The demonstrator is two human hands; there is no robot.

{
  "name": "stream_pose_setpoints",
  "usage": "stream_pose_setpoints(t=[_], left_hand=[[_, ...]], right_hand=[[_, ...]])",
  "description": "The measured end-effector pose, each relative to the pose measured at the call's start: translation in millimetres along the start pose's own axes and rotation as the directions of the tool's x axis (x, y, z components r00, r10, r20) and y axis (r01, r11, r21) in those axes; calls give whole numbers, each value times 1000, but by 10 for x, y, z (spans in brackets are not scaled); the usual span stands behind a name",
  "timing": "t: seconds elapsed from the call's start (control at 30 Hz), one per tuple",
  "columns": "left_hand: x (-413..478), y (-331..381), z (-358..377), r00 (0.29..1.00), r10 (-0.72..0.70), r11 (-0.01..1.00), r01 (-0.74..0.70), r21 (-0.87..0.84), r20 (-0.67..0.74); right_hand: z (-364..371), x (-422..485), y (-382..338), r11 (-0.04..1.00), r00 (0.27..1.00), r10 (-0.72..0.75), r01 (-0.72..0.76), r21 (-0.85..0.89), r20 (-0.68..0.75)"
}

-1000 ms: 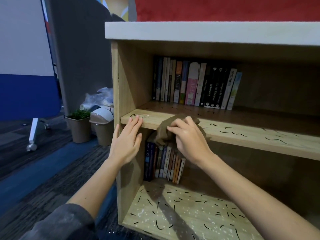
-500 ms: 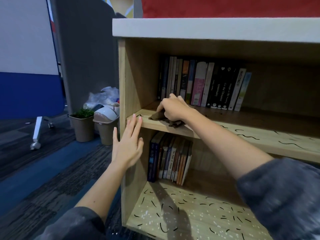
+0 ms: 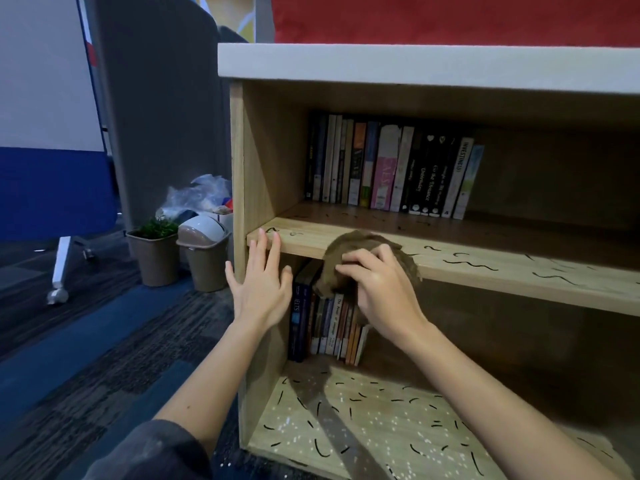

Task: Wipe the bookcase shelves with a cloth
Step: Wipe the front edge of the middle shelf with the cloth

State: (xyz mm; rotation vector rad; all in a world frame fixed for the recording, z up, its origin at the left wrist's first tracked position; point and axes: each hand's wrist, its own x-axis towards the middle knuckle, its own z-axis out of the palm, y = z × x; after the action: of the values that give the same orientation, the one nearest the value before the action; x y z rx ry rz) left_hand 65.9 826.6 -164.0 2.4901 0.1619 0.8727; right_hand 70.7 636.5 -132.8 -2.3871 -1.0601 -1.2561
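Cloth [image 3: 349, 247] drawn from rear to shelf [image 3: 485, 282] front lip, right hand [image 3: 384, 292] clutching it, left hand [image 3: 259, 289] flat: one stroke done.

Dim indoor light; the bookcase [image 3: 429, 67] recesses sink into shadow, an arm's shadow crosses the bottom shelf [image 3: 381, 427], edges bow from wide-angle distortion.

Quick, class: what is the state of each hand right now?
Left hand: open, fingers against the shelf edge.
Right hand: gripping the brown cloth.
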Motion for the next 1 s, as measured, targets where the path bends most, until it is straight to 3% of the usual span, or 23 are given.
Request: stream_pose_setpoints(t=[0.07, 0.33, 0.47, 0.67, 0.77, 0.87, 1.0], left_hand=[[-29, 43, 3, 1000, 13, 1000, -13, 11, -3], [-37, 34, -6, 999, 45, 999, -44, 17, -24], [-14, -25, -3, 997, 65, 997, -63, 47, -40], [12, -94, 16, 989, 122, 986, -110, 126, -86], [29, -140, 31, 988, 138, 977, -125, 174, -68], [13, -99, 34, 989, 122, 979, -107, 171, -82], [13, -79, -5, 991, 114, 978, -99, 183, -74]], right_hand=[[-14, -27, -16, 999, 998, 28, -27, 24, -57], [21, -99, 0, 998, 999, 11, -9, 63, -31], [41, -90, -4, 996, 993, 1, 10, 84, -121], [-16, -121, 119, 990, 969, -74, 42, 137, 235], [-146, -36, 21, 982, 984, -136, 119, 145, 113], [-45, 219, -16, 995, 995, -78, 82, 65, -58], [186, 74, 19, 993, 991, -116, 116, -8, 74]])
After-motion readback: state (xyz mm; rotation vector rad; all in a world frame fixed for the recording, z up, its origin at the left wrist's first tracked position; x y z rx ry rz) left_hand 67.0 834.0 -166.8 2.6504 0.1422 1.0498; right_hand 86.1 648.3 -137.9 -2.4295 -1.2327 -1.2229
